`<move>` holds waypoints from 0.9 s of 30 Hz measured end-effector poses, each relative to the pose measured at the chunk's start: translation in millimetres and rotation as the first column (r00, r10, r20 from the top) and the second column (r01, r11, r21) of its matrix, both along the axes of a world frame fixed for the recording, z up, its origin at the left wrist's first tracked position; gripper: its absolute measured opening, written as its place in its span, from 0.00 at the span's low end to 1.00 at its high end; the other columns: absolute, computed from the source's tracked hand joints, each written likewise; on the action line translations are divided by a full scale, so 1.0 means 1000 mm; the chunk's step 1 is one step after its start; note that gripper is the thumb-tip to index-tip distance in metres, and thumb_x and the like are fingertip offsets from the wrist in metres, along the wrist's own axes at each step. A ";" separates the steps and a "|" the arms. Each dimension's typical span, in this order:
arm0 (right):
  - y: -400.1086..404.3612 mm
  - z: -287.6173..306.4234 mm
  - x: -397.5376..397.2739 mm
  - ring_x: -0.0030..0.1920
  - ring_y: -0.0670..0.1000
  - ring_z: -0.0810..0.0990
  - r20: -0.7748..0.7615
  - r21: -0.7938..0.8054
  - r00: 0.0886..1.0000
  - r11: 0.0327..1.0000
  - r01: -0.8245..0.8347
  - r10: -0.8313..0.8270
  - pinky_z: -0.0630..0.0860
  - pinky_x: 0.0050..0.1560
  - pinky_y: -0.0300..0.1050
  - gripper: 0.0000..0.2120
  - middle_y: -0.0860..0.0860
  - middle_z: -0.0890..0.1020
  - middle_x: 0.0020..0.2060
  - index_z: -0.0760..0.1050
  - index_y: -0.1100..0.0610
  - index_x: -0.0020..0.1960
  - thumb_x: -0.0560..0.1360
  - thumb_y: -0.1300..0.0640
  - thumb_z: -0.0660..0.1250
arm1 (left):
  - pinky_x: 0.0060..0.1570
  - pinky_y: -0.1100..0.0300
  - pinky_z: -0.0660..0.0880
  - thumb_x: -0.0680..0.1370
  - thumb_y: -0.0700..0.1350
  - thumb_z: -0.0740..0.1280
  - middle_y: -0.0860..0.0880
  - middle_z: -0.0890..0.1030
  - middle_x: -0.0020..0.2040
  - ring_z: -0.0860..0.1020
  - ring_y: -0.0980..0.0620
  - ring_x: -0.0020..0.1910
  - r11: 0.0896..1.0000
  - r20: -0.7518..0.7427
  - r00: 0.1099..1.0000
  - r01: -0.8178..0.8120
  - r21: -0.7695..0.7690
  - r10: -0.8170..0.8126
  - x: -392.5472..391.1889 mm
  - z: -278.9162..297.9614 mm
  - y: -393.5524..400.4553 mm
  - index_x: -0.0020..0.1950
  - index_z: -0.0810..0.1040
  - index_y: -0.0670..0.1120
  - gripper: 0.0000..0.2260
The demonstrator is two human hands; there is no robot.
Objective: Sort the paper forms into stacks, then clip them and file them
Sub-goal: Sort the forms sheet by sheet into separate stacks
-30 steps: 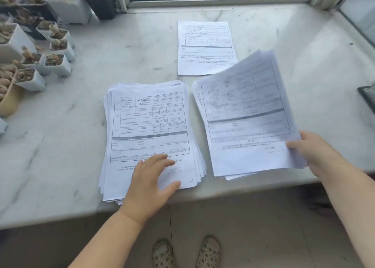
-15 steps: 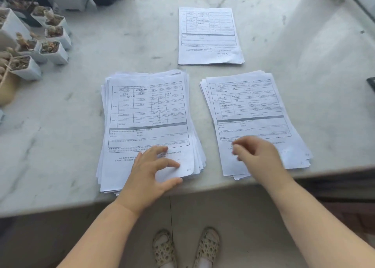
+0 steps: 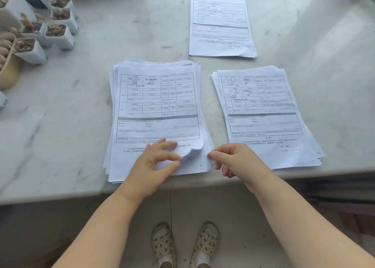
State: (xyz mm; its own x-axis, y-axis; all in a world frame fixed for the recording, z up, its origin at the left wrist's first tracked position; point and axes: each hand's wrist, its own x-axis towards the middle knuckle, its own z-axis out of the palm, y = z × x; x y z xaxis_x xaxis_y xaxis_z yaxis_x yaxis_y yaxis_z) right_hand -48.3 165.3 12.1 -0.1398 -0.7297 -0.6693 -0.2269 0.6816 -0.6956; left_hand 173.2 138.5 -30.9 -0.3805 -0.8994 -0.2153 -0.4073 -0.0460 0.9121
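Observation:
Three piles of printed paper forms lie on the marble counter [image 3: 60, 142]. The thick stack [image 3: 154, 109] lies in the middle, a thinner stack [image 3: 263, 113] to its right, and a small stack [image 3: 221, 26] farther back. My left hand [image 3: 156, 164] rests on the thick stack's lower right part. Its thumb and fingers pinch the top sheet's corner [image 3: 192, 152], which curls up off the pile. My right hand [image 3: 237, 160] hovers between the two near stacks with its fingers loosely curled. Its fingertips are at the thick stack's right edge and hold nothing that I can see.
Several small white pots with succulents [image 3: 58, 30] crowd the counter's far left, beside a tan pot [image 3: 8, 71]. The counter's front edge [image 3: 60, 194] runs just below the stacks. Below it I see tiled floor and my feet in patterned shoes [image 3: 184, 243].
My right hand laid its sheet on the right stack, then moved left to the thick stack's edge. My left hand has curled up the top sheet's corner.

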 end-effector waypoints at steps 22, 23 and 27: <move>0.011 -0.020 0.018 0.34 0.47 0.77 0.280 0.006 0.944 0.983 0.183 -0.178 0.81 0.40 0.41 0.11 0.51 0.78 0.32 0.79 0.59 0.38 0.74 0.70 0.64 | 0.67 0.70 0.57 0.68 0.56 0.65 0.58 0.77 0.41 0.75 0.59 0.49 0.941 -0.034 0.951 -0.309 -0.138 0.307 -0.025 -0.012 0.010 0.40 0.75 0.52 0.08; 0.009 -0.019 0.018 0.34 0.47 0.77 0.313 0.028 0.930 0.981 0.192 -0.191 0.80 0.40 0.42 0.08 0.52 0.78 0.33 0.79 0.58 0.38 0.74 0.66 0.66 | 0.63 0.67 0.64 0.70 0.52 0.68 0.57 0.78 0.42 0.76 0.55 0.47 0.938 -0.065 0.944 -0.330 -0.107 0.325 -0.025 -0.011 0.010 0.44 0.74 0.54 0.06; 0.005 -0.018 0.018 0.31 0.45 0.75 0.311 0.027 0.934 0.984 0.175 -0.175 0.80 0.42 0.44 0.09 0.50 0.75 0.32 0.74 0.56 0.42 0.74 0.68 0.68 | 0.52 0.63 0.69 0.75 0.42 0.64 0.53 0.78 0.41 0.75 0.49 0.44 0.944 -0.090 0.951 -0.307 -0.121 0.297 -0.024 -0.005 0.010 0.52 0.70 0.62 0.14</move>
